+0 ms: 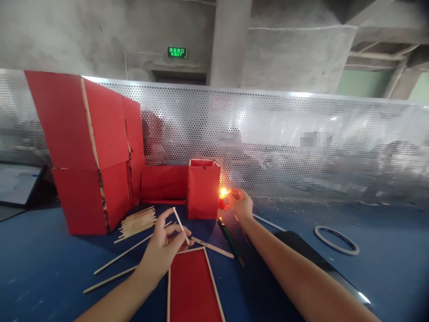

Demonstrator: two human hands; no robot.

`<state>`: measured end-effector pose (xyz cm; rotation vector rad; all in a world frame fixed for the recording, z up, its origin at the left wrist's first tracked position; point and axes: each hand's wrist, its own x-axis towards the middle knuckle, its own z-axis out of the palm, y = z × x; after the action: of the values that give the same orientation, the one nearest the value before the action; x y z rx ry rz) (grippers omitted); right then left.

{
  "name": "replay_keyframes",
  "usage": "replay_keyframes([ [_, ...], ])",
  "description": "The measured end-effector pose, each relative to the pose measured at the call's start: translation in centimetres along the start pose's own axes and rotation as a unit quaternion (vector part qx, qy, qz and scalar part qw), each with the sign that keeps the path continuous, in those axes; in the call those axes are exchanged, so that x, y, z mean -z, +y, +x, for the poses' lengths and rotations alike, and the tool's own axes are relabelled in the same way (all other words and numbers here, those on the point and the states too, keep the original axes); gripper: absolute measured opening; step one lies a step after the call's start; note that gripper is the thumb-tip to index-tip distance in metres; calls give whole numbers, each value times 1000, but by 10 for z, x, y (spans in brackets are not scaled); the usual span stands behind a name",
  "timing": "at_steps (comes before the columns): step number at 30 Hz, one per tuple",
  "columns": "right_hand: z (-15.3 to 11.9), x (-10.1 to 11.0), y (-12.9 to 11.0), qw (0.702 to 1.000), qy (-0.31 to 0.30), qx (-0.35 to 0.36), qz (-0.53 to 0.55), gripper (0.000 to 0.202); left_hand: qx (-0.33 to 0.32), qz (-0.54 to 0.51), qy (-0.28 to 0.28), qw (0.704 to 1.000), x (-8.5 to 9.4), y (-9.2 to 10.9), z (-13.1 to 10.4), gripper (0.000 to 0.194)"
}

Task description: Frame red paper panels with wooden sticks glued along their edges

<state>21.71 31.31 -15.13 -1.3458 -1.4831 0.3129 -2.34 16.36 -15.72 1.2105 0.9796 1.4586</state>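
Between the thumb and fingers of my left hand (159, 250) is a short pale wooden stick (181, 226), tilted. That hand hovers over the far end of a red panel (196, 288) edged with thin sticks. My right hand (242, 206) reaches forward, its fingers closed beside a bright orange flame (224, 192). Glare hides what those fingers hold. Just left of the flame stands an upright red box (203, 192) with an open top. A flat wooden craft stick (214, 248) and a slim green tool (232, 241) lie between my hands.
Tall red panelled boxes (110, 129) rise at the left, joined by a red roll-shaped piece (164, 183). A pile of wooden sticks (138, 222) lies before them. A black flat device (308, 255) and a white ring (337, 241) are at right. Perforated metal (275, 116) borders the back.
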Motion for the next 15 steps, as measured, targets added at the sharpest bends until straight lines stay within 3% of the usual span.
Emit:
replay_keyframes([
  [15,11,-15,15,997,42,-46,45,29,12,23,-3,1000,1,-9,4,71],
])
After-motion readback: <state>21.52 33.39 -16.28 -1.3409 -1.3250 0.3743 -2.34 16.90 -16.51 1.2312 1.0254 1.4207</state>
